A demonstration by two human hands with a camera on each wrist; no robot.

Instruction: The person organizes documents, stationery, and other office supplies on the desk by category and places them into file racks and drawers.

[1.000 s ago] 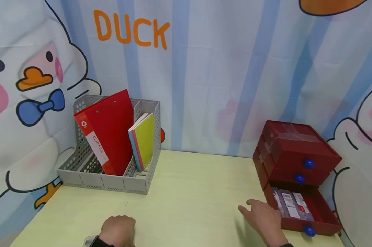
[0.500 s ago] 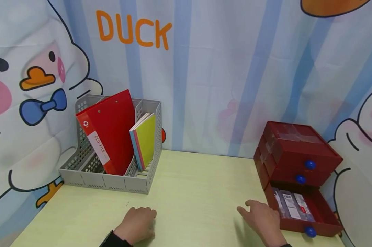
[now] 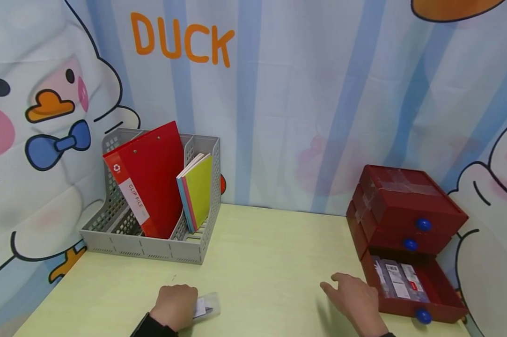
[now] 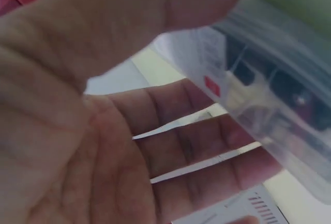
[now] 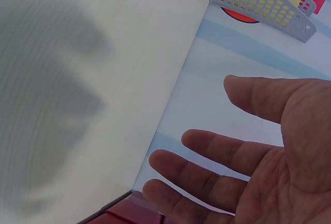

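Note:
My left hand (image 3: 175, 306) pinches a clear plastic pack (image 3: 204, 306) above the front of the table. Close up in the left wrist view, the pack (image 4: 279, 100) lies between thumb and fingertips. It carries a white label with a red mark, and dark pieces show inside, too blurred to name. Nothing is in my right hand (image 3: 354, 299), which hovers with relaxed fingers just left of a pulled-out drawer (image 3: 438, 285). Inside that drawer lie several similar clear packs (image 3: 400, 281) with white labels.
The drawer belongs to a dark red chest (image 3: 409, 196) with blue knobs, at the right. At the back left stands a grey perforated file rack (image 3: 143, 245) holding a red clip file (image 3: 152, 187) and thin coloured booklets (image 3: 197, 192). A duck-print curtain (image 3: 274, 103) hangs behind the table.
The left hand first moved right and up from the front edge. It has since shifted slightly back left, and the clear pack now shows in its grip. The right hand has barely moved.

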